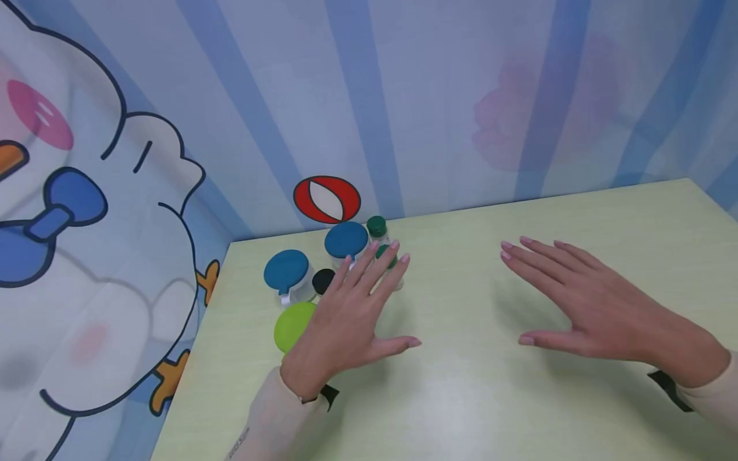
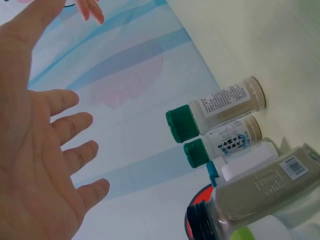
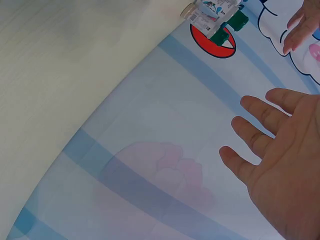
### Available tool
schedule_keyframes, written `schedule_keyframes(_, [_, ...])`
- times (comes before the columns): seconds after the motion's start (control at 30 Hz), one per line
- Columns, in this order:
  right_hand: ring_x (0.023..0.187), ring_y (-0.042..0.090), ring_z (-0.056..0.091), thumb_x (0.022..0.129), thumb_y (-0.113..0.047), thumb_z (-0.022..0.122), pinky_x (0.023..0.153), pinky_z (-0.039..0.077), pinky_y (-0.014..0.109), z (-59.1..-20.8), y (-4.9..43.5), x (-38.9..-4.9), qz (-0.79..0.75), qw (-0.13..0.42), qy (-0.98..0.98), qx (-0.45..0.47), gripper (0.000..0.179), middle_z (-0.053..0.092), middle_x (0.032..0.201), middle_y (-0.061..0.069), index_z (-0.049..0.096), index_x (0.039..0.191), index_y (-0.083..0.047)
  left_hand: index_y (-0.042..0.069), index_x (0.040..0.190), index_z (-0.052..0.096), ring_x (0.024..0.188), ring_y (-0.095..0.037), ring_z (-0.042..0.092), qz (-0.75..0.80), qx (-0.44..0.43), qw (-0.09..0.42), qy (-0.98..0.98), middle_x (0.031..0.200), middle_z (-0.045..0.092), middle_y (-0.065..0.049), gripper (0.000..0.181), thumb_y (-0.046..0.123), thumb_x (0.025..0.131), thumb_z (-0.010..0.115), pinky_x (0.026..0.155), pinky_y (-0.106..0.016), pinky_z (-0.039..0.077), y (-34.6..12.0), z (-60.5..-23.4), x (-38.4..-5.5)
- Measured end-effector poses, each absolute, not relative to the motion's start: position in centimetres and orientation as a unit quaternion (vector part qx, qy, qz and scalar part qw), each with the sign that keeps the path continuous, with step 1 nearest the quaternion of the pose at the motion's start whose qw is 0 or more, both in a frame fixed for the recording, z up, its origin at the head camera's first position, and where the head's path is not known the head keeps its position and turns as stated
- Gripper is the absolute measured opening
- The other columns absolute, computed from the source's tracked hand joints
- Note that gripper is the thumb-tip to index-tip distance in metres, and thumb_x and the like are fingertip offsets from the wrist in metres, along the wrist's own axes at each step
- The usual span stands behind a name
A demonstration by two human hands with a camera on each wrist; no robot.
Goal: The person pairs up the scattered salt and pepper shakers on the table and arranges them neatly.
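Person's L hand (image 1: 348,320) & R hand (image 1: 582,304) both out over the pale surface (image 1: 461,397), fingers straight, thumbs pointing in toward each other. L grip released, nothing in it; R grip likewise — no contact w/ any item. L hand is nearest the group of containers at the left of the surface, partly hiding it in the head view; L wrist view shows palm & items well apart. In the group: blue-lidded tub (image 1: 286,272) at left, 2nd blue-lidded tub (image 1: 346,240) farther & to its right, black-capped jar (image 2: 265,185) betw. them but a bit nearer, w/ grey-brown contents & barcode label. Lime-lidded container (image 1: 294,325) is nearest, part. behind L hand. Right side of group: two green-capped shakers, the nearer shaker (image 2: 225,107) just beside the farther shaker (image 2: 232,140), both w/ printed labels, text too small to read. R hand is at right, well apart from the group. Far side: blue-striped backdrop (image 1: 450,96) w/ red-&-white ball print (image 1: 327,199) — big cartoon print (image 1: 115,269) at left.
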State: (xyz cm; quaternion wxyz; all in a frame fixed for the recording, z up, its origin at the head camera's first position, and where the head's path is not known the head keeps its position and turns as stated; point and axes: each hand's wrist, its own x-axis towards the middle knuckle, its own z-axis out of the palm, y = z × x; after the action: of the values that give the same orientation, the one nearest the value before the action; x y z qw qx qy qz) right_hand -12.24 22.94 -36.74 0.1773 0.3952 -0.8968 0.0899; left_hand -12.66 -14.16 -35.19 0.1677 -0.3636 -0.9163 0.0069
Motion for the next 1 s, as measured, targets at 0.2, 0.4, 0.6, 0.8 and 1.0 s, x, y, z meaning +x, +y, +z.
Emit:
schedule_keyframes(0.2, [0.149,0.027,0.035,0.083,-0.063,0.072,0.126,0.009,0.030,-36.6,23.0,-12.3,0.105,0.198,-0.886,0.406,0.099,0.036,0.163,0.005,0.033,0.159,-0.013,0.018,0.164,0.019,0.158,-0.025,0.006,0.007,-0.365,0.166,-0.916,0.170,0.016,-0.005,0.111,0.080,0.081,0.060,0.123,-0.054,0.020,-14.2,-35.0,-12.6])
schedule_keyframes(0.4, [0.135,0.029,0.050,0.094,-0.063,0.058,0.123,0.016,0.022,-37.0,22.8,-12.6,0.140,0.239,-0.867,0.415,0.079,0.051,0.152,0.007,0.045,0.153,-0.012,0.018,0.163,0.023,0.157,-0.027,0.014,-0.017,-0.361,0.168,-0.917,0.169,0.022,-0.005,0.109,0.077,0.081,0.063,0.123,-0.052,0.024,-14.5,-35.1,-12.6])
schedule_keyframes(0.6, [0.123,0.024,0.059,0.100,-0.062,0.047,0.118,0.020,0.013,-36.9,22.5,-12.7,0.182,0.258,-0.859,0.404,0.069,0.062,0.139,0.005,0.056,0.145,-0.011,0.018,0.162,0.025,0.155,-0.024,0.023,-0.110,-0.357,0.158,-0.914,0.167,0.027,0.000,0.105,0.066,0.082,0.073,0.119,-0.045,0.035,-15.1,-35.2,-12.5])
schedule_keyframes(0.8, [0.119,0.018,0.061,0.095,-0.051,0.065,0.110,0.026,0.005,-36.7,22.3,-12.8,0.234,0.250,-0.855,0.390,0.058,0.066,0.131,0.001,0.062,0.138,-0.012,0.019,0.160,0.032,0.150,-0.019,0.035,-0.218,-0.348,0.133,-0.902,0.163,0.035,0.004,0.097,0.047,0.082,0.083,0.111,-0.042,0.045,-15.7,-35.1,-12.2])
schedule_keyframes(1.0, [0.119,0.006,0.059,0.073,-0.007,0.089,0.103,0.037,0.007,-36.5,22.0,-12.7,0.314,0.188,-0.852,0.374,0.069,0.067,0.128,-0.007,0.062,0.137,-0.015,0.022,0.157,0.038,0.142,-0.018,0.044,-0.288,-0.315,0.092,-0.900,0.158,0.043,0.004,0.086,0.035,0.085,0.084,0.104,-0.042,0.052,-16.0,-34.6,-12.1])
